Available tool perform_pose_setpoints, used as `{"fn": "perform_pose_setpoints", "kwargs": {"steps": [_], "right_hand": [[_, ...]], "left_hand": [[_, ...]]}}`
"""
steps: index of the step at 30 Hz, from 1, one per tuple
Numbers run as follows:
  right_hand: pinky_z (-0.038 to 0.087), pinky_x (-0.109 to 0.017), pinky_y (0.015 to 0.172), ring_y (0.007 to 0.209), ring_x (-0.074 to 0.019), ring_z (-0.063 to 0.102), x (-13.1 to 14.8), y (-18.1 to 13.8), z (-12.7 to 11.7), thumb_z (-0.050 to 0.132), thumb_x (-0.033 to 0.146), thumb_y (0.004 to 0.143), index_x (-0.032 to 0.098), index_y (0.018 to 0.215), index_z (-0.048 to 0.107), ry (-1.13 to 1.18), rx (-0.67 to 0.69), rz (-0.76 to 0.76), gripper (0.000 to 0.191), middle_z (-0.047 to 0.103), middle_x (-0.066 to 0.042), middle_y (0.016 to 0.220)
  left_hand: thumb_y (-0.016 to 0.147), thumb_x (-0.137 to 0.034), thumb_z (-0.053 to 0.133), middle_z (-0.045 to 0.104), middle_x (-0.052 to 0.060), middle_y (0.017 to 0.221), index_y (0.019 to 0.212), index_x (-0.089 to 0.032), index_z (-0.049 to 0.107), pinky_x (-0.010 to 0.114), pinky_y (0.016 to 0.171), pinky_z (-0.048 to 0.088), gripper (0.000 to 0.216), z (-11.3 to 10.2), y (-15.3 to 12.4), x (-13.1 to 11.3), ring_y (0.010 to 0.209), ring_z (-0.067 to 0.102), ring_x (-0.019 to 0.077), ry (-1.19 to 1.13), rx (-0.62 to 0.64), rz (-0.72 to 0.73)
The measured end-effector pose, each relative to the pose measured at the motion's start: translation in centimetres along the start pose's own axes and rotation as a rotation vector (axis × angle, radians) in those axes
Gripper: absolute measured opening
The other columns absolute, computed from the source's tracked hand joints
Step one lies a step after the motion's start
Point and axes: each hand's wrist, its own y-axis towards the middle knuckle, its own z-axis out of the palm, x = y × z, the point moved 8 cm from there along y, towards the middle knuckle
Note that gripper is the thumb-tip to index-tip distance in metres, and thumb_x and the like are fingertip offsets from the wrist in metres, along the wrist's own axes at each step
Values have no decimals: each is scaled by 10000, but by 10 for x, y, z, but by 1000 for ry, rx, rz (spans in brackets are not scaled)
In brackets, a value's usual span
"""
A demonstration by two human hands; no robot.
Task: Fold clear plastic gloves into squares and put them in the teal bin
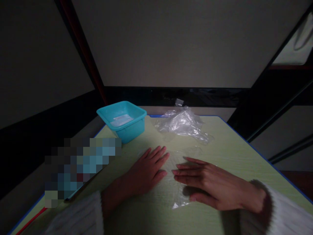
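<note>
A clear plastic bag (179,192) lies flat on the pale green table, its edges hard to make out against the top. My left hand (149,171) rests palm down at the bag's left side, fingers stretched out. On the right, my right hand (207,182) is over the bag with its fingers extended and the thumb apart; whether it presses on the plastic or hovers just above, I cannot tell. Neither hand grips anything. Beyond them sits a crumpled heap of clear plastic bags (183,122).
A turquoise plastic basin (132,129) stands at the table's back left, with flat whitish plastic (121,119) inside. A blurred-out object (83,169) lies along the left edge, near a red cord (31,221). The table (244,163) has blue edging, and panels rise behind it.
</note>
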Motion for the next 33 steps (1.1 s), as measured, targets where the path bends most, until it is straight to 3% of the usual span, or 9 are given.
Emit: {"fn": "perform_pose_setpoints", "kwargs": {"steps": [5, 9, 13, 15, 18, 21, 33], "right_hand": [[255, -458, 1074, 1180, -213, 477, 6, 1, -7, 455, 266, 893, 155, 1215, 526, -21, -36, -53, 348, 584, -79, 1216], [376, -411, 1007, 1106, -209, 539, 1, 0, -19, 386, 228, 915, 124, 1167, 551, -102, -152, -23, 319, 606, -97, 1175], [444, -430, 937, 1040, -228, 583, -10, -1, -25, 337, 187, 901, 108, 1120, 570, -211, -254, 85, 329, 640, -129, 1100], [454, -440, 922, 1049, -243, 578, -14, -1, -23, 347, 179, 881, 100, 1120, 564, -258, -268, 121, 332, 638, -139, 1100], [456, -437, 918, 1063, -246, 570, -16, 1, -19, 354, 165, 865, 108, 1096, 572, -276, -262, 150, 323, 640, -136, 1092], [458, -445, 911, 1069, -254, 565, -16, 2, -18, 363, 147, 849, 109, 1063, 586, -253, -269, 155, 311, 642, -142, 1084], [401, -474, 969, 1028, -233, 585, -19, 2, -17, 393, 124, 833, 134, 1103, 555, -197, -304, 167, 314, 635, -116, 1093]], "left_hand": [[905, -296, 396, 174, 112, 1482, 1396, -144, 225, 472, 1074, 188, 542, 1, -1, 1, 1361, 135, 238, -12, 3, -10], [891, -275, 421, 159, 120, 1485, 1406, -132, 171, 451, 1082, 185, 590, -8, -1, -1, 1365, 116, 229, -36, -69, 25], [883, -209, 416, 400, 125, 1384, 1354, -129, 271, 413, 1089, 187, 499, -26, -5, -12, 1295, 321, 195, -56, -199, 153], [887, -170, 386, 574, 95, 1221, 1285, -139, 368, 384, 1072, 236, 400, -34, -10, -20, 1158, 488, 170, -90, -253, 243], [888, -137, 349, 674, 69, 1026, 1142, -139, 502, 355, 1010, 333, 297, -37, -15, -29, 952, 603, 156, -118, -276, 347], [875, -136, 364, 686, 82, 978, 1040, -129, 566, 353, 965, 381, 261, -36, -18, -34, 887, 619, 166, -107, -272, 395], [818, -151, 390, 669, 109, 933, 857, -147, 604, 369, 965, 375, 218, -33, -23, -48, 929, 586, 195, -121, -256, 426]]}}
